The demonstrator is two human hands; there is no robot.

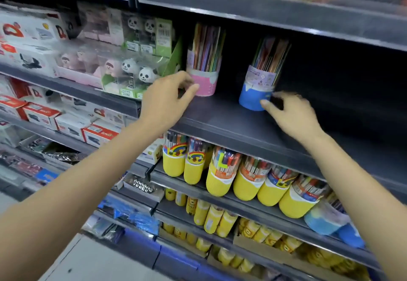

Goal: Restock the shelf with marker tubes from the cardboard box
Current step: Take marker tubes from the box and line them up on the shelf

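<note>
A pink-based marker tube (206, 69) stands upright on the dark shelf board (220, 115). A blue-based marker tube (256, 87) stands upright to its right. My left hand (167, 102) is just left of the pink tube, fingers loosely curled, with the index fingertip touching its pink base. My right hand (290, 115) is at the lower right of the blue tube, the thumb tip against its blue base and the fingers curled beside it, not around it. The cardboard box is not in view.
The dark shelf stretches bare to the right of the blue tube. Panda toy packs (136, 71) crowd its left end. Yellow marker tubes (222, 175) fill the shelf below, with smaller yellow tubes (211, 217) lower down. Stapler boxes (72, 122) sit at the left.
</note>
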